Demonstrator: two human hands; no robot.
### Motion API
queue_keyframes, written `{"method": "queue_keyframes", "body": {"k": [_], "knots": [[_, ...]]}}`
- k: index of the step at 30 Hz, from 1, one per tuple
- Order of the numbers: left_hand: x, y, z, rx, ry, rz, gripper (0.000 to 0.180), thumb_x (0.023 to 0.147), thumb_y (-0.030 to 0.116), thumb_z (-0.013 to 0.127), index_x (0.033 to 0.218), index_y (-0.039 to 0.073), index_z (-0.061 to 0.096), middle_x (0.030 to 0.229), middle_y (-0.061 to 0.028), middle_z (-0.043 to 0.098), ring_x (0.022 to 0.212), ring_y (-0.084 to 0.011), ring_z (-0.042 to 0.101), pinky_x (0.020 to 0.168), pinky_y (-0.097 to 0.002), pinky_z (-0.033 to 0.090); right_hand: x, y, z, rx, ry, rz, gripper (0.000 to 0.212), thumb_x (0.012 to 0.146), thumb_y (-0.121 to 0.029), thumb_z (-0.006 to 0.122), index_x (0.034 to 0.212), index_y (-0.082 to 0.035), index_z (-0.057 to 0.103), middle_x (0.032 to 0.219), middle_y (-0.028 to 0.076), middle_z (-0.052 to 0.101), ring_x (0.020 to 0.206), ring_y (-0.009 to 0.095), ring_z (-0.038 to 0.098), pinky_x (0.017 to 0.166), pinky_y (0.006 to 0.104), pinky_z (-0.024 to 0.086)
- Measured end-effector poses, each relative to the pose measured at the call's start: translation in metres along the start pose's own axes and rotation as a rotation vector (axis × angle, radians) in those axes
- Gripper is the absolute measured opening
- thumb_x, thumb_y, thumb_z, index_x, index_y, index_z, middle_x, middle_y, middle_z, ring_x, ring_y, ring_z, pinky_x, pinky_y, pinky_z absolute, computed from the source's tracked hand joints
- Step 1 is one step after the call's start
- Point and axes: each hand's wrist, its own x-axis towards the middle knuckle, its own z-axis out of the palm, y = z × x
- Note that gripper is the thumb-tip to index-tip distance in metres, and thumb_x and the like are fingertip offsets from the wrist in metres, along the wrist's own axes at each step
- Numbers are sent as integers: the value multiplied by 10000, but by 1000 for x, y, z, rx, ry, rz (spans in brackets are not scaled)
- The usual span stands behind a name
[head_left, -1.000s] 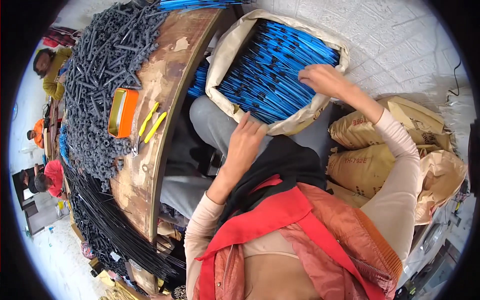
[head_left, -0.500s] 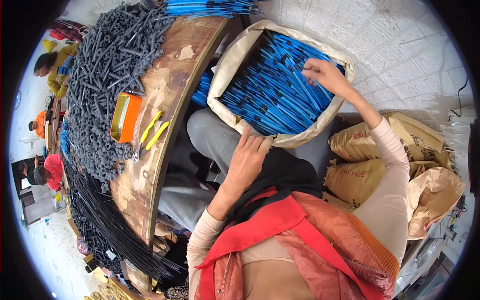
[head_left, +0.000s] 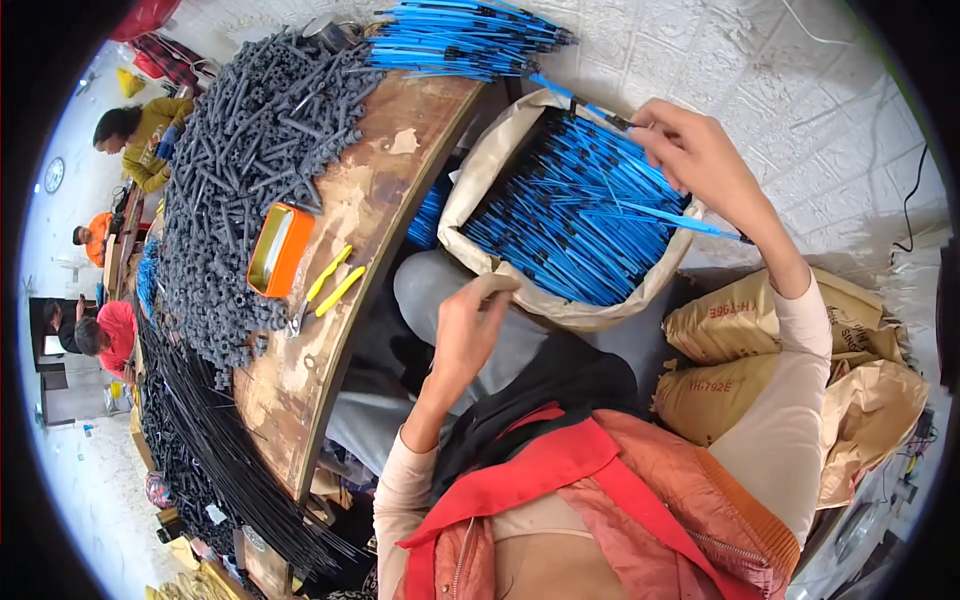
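My right hand (head_left: 695,155) is raised over the far right side of a cream-lined sack (head_left: 470,212). Its fingers are closed on a thin blue tube with black fittings (head_left: 585,108), which points toward the far left. Many similar blue tubes (head_left: 560,210) fill the sack. Another blue tube (head_left: 685,219) sticks out over the right rim, below my right wrist; whether the hand also holds it is unclear. My left hand (head_left: 470,330) hovers near the sack's front left rim, fingers loosely bent and nothing visible in them.
Left of me, a worn wooden table (head_left: 345,210) bears a heap of grey plastic parts (head_left: 250,140), an orange tin (head_left: 280,250), yellow-handled pliers (head_left: 330,285), black rods (head_left: 210,430) and blue tubes (head_left: 460,40). Brown paper sacks (head_left: 740,340) stand at right. People (head_left: 105,335) work farther left.
My right hand has lifted from the tubes, bringing one blue tube up toward the far side. My left hand has come off the sack's rim, slightly nearer and left. The view has shifted.
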Motion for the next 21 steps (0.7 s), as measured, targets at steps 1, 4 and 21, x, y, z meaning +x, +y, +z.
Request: {"method": "queue_keyframes", "body": {"k": [1,4,21], "knots": [[-3,-6,4,-141,-196,-127,182,890,25,600,1057,-8,663,952,-119,698,860,-204,674,770,-306,520,-6,-3,3,36,36,22,134,964,-145,560,988,-13,576,627,11,532,459,59,439,421,219,327],[-7,-9,16,-436,-553,-309,211,914,56,591,1081,-63,637,955,-92,697,859,-147,655,765,-274,524,-14,12,2,125,132,-1,155,974,-172,555,1033,-29,573,651,-11,519,477,36,421,429,205,308],[53,-21,113,128,-43,333,547,720,143,784,1220,75,572,1191,-123,590,1090,-319,558,895,-385,476,-77,18,-17,-219,-74,118,249,952,-190,580,1080,19,625,752,70,598,627,130,501,595,278,428]]}}
